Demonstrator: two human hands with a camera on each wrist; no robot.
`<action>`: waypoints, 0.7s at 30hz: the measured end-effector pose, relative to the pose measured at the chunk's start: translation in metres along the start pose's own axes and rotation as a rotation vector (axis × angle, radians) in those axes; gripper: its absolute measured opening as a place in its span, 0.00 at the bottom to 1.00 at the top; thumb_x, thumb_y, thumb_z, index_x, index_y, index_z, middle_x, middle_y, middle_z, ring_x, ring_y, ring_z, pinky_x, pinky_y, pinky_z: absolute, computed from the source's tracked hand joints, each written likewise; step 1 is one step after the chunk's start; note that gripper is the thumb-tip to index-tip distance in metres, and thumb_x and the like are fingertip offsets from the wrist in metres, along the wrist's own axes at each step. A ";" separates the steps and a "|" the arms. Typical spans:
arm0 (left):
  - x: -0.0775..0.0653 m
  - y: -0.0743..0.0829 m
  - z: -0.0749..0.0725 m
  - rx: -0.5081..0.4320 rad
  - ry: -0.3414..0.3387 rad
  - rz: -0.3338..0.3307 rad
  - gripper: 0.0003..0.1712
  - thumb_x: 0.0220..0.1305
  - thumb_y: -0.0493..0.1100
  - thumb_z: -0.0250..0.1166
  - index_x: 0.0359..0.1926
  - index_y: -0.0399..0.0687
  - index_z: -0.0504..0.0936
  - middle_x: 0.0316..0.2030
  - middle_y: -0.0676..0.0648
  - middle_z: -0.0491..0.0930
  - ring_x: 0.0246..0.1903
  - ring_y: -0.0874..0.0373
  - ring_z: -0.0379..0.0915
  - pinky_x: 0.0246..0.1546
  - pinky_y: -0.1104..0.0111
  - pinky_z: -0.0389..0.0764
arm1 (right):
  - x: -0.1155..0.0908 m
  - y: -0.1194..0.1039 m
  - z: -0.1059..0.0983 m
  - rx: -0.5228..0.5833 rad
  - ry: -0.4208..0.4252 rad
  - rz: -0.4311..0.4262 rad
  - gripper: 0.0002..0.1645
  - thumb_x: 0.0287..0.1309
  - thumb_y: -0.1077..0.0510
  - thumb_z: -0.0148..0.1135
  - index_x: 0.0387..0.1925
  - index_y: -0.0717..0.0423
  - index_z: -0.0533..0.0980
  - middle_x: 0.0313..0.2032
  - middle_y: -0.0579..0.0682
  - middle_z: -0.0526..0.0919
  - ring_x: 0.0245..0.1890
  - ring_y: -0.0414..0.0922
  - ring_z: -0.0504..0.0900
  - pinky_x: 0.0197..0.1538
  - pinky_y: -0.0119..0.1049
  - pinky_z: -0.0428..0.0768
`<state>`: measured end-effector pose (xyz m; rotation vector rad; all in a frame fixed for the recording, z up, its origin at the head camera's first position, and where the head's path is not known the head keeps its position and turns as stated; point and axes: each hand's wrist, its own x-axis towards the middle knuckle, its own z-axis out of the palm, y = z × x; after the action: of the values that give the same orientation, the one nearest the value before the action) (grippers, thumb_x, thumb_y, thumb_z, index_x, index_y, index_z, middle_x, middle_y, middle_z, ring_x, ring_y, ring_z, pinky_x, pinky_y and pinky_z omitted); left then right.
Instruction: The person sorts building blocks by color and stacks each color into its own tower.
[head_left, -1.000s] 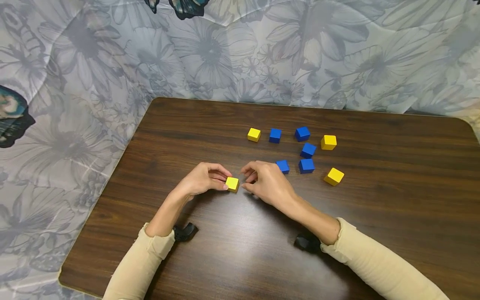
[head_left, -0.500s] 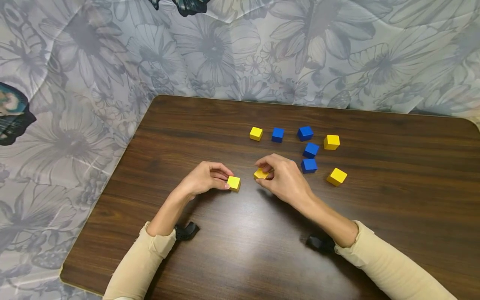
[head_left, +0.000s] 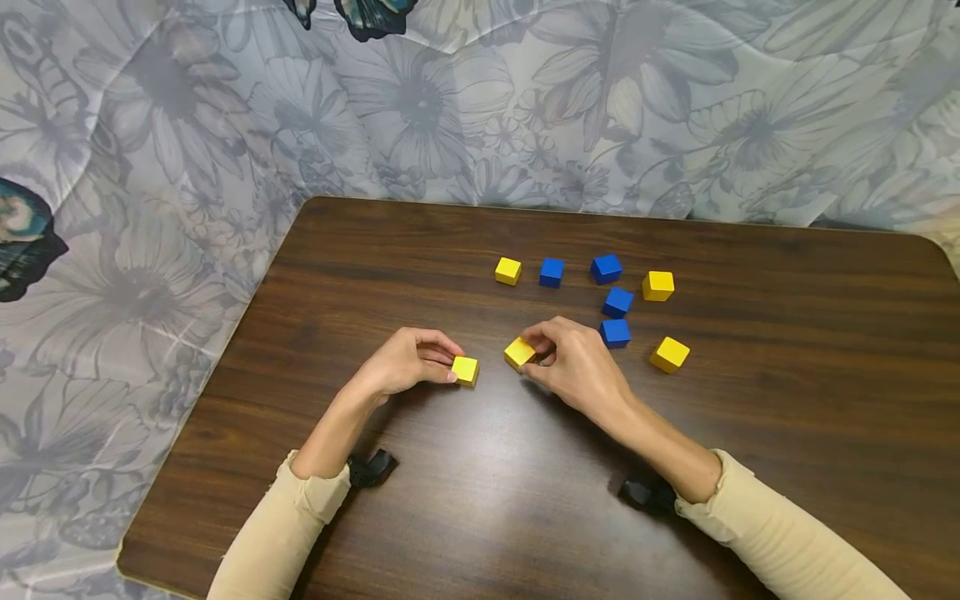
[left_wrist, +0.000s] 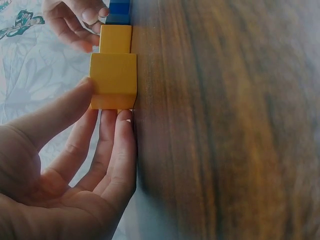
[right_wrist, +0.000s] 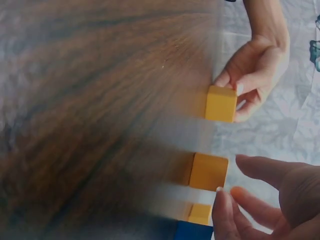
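My left hand (head_left: 408, 360) pinches a yellow cube (head_left: 465, 371) between thumb and fingertips, low over the brown tabletop. In the left wrist view the thumb (left_wrist: 82, 92) presses one side of that cube. A second yellow cube (head_left: 520, 353) sits a short gap to the right, with my right hand (head_left: 581, 367) around its right side. The right wrist view shows a gap between the right thumb (right_wrist: 247, 162) and this cube (right_wrist: 209, 171); a fingertip (right_wrist: 220, 195) is right at its corner. The right hand hides part of the table behind it.
Beyond the hands are several blue cubes (head_left: 617, 302) and yellow cubes, one yellow cube (head_left: 507, 271) at the far left of the group and another (head_left: 670, 355) at the right. The table's far edge meets a flowered cloth (head_left: 420, 100).
My right hand has drawn back rightward from beside the left hand's cube to the second yellow cube, which it earlier hid. It now covers a blue cube. The left hand keeps its cube.
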<state>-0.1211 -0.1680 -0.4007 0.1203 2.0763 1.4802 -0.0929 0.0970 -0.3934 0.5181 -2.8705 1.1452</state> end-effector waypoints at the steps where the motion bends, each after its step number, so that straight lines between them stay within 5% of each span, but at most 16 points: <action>1: 0.000 -0.001 0.000 -0.002 -0.002 0.003 0.17 0.54 0.26 0.72 0.47 0.36 0.84 0.44 0.41 0.84 0.41 0.53 0.82 0.41 0.67 0.82 | 0.000 0.000 0.000 -0.008 0.002 0.006 0.20 0.46 0.62 0.79 0.44 0.61 0.83 0.37 0.51 0.83 0.35 0.44 0.81 0.37 0.35 0.83; 21: -0.001 0.000 0.000 -0.007 -0.007 -0.010 0.17 0.55 0.27 0.72 0.47 0.38 0.84 0.45 0.42 0.83 0.43 0.53 0.80 0.42 0.67 0.81 | 0.005 -0.007 0.014 -0.145 0.008 -0.004 0.17 0.48 0.59 0.78 0.40 0.61 0.85 0.33 0.50 0.83 0.32 0.44 0.81 0.35 0.36 0.82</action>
<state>-0.1206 -0.1686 -0.4004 0.1123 2.0638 1.4789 -0.0934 0.0815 -0.3983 0.5115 -2.9144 0.9270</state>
